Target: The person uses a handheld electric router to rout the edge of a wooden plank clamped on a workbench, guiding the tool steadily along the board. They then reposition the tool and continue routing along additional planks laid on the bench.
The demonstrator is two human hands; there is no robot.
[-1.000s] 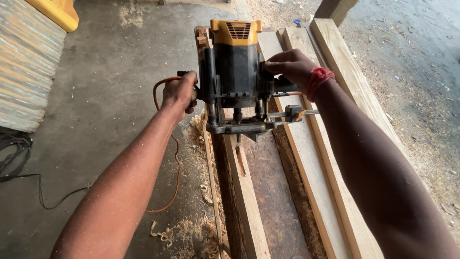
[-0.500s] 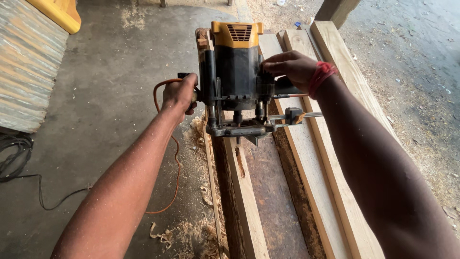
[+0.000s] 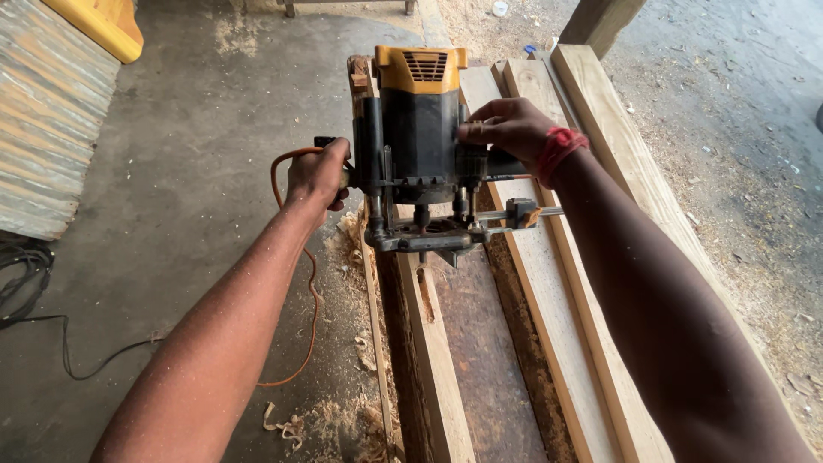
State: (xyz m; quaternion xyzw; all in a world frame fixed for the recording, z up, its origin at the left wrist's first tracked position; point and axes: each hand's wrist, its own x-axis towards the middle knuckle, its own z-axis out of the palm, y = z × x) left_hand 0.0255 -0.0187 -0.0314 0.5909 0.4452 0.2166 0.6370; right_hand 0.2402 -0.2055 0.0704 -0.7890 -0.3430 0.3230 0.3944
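Observation:
A black plunge router with a yellow top [image 3: 420, 129] stands on the edge of a long upright wooden plank [image 3: 437, 360]. My left hand [image 3: 319, 176] is closed around the router's left handle. My right hand [image 3: 506, 129], with a red band at the wrist, grips the right handle. The router's metal base and side guide [image 3: 463, 230] rest on the plank's top edge. A short routed slot [image 3: 426, 300] shows in that edge just below the base.
Several pale planks [image 3: 566, 326] lie side by side to the right on the ground. An orange cord [image 3: 300, 274] loops down the left of the plank. Wood shavings [image 3: 343, 420] litter the concrete floor. A black cable [image 3: 51, 326] and corrugated sheet [image 3: 43, 129] lie far left.
The router and both hands sit slightly lower and nearer in the view than a second ago. The grip on both handles is unchanged.

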